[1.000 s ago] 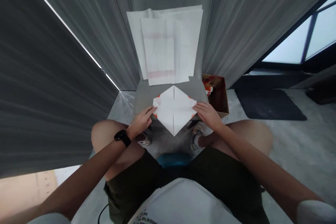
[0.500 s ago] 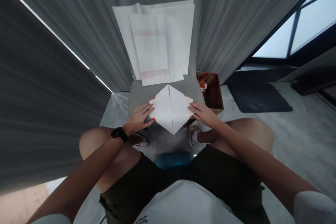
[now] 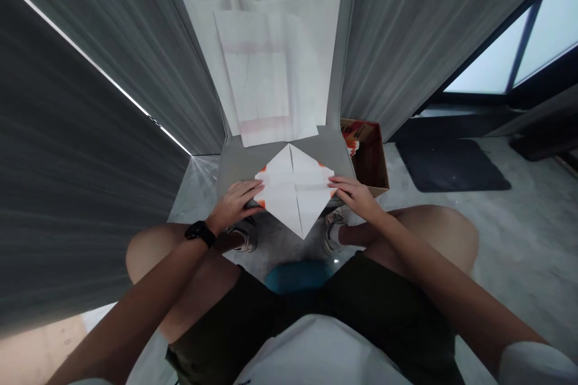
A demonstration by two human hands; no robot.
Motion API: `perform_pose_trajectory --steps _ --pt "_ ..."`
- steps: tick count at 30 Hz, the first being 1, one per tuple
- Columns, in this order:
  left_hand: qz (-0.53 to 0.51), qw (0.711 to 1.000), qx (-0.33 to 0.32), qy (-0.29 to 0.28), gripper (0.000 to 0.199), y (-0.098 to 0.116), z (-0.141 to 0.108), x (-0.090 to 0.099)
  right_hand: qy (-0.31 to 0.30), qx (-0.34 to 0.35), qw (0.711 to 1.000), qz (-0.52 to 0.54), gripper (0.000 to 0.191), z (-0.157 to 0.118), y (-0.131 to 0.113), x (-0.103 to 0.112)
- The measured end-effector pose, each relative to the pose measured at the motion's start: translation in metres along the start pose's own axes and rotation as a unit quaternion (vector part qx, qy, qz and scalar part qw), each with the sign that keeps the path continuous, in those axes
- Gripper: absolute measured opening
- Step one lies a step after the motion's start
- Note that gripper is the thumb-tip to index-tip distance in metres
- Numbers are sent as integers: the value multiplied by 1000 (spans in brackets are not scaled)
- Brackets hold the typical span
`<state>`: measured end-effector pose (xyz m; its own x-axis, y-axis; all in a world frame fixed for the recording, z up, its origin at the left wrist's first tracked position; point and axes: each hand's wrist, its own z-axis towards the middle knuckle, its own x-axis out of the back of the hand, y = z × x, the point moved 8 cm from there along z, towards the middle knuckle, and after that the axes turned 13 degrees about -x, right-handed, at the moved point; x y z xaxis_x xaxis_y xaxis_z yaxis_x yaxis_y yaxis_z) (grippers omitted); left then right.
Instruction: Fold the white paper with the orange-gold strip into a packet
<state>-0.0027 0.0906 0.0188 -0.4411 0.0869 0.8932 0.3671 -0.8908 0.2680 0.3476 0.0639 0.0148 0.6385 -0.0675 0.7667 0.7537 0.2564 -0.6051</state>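
Observation:
A folded sheet of white paper (image 3: 295,189), roughly diamond-shaped with a slit-like seam down its middle and orange patches at its side corners, lies over the front of the grey chair seat (image 3: 239,162). Its near point sticks out past the seat edge. My left hand (image 3: 235,201) grips the left corner, fingers on top and thumb at the lower edge. At the right corner, my right hand (image 3: 356,195) pinches the paper in the same way. Several large white sheets (image 3: 311,66) lean against the chair back, a smaller pinkish-banded sheet (image 3: 257,84) in front.
An open cardboard box (image 3: 372,159) with orange-and-white papers stands on the floor right of the chair. Grey curtains (image 3: 388,42) hang on both sides. A dark mat (image 3: 451,165) lies farther right. My knees flank the seat front.
The view has shifted slightly closer to the chair. Both hands remain at the paper's side corners, and a horizontal crease across its middle now shows more clearly.

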Motion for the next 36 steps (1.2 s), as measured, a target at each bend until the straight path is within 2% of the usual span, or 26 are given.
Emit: perform_pose_trajectory --steps 7,18,27,36 --pt "-18 999 27 2 47 -2 2 1 -18 41 998 -50 33 -8 -6 -6" --pt "43 999 24 -12 52 2 13 -7 2 40 997 -73 37 -13 -9 -10" --pt "43 998 32 -21 56 2 12 -11 16 33 998 -57 36 -13 -11 -12" --pt "6 999 38 -3 61 -2 11 -9 25 17 999 -38 38 -12 -9 -13"
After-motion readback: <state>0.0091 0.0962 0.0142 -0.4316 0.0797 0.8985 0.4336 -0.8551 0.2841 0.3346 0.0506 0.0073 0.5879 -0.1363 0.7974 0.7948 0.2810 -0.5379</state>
